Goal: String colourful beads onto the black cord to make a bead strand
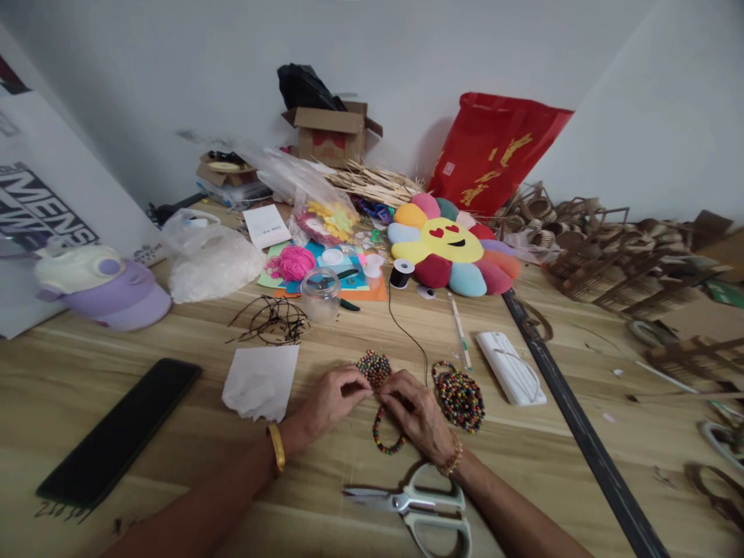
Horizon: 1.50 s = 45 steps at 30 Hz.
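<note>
My left hand (332, 399) and my right hand (415, 411) meet over the wooden table (174, 341), both pinched on a strand of coloured beads (384, 440) that loops down between them. A small round patch of beads (374, 366) lies just beyond my fingertips. A larger pile of beaded strands (460, 397) sits right of my right hand. Black cord (411, 335) runs from a spool (401, 273) toward my hands.
White-handled scissors (415, 508) lie near my right wrist. A white paper (260, 381), black phone (119, 430), purple bottle (101, 288), clear jar (320, 293), white pack (510, 366), flower pillow (447, 244), red bag (494, 147) and wicker pieces (610, 248) surround.
</note>
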Each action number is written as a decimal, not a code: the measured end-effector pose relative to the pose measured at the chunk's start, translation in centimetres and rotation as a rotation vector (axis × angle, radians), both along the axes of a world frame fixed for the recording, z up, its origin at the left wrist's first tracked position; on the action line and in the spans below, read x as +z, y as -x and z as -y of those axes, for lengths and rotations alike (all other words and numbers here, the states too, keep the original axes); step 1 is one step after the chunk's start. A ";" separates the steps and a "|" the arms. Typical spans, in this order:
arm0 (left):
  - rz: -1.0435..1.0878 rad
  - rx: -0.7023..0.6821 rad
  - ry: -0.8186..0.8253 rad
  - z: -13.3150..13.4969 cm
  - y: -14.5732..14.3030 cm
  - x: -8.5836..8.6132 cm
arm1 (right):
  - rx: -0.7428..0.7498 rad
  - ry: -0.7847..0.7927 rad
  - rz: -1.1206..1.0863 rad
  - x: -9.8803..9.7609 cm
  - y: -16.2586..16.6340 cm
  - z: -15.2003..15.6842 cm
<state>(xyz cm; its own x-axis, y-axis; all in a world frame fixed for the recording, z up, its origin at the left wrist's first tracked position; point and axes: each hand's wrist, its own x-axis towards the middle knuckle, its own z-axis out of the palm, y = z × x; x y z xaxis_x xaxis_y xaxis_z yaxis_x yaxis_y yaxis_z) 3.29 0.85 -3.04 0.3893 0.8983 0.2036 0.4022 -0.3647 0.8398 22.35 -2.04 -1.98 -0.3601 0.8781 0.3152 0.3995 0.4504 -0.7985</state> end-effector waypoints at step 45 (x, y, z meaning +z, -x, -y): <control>0.012 0.071 0.081 -0.7 0.2 0.1 | -0.102 0.150 -0.001 -0.7 -0.6 -0.4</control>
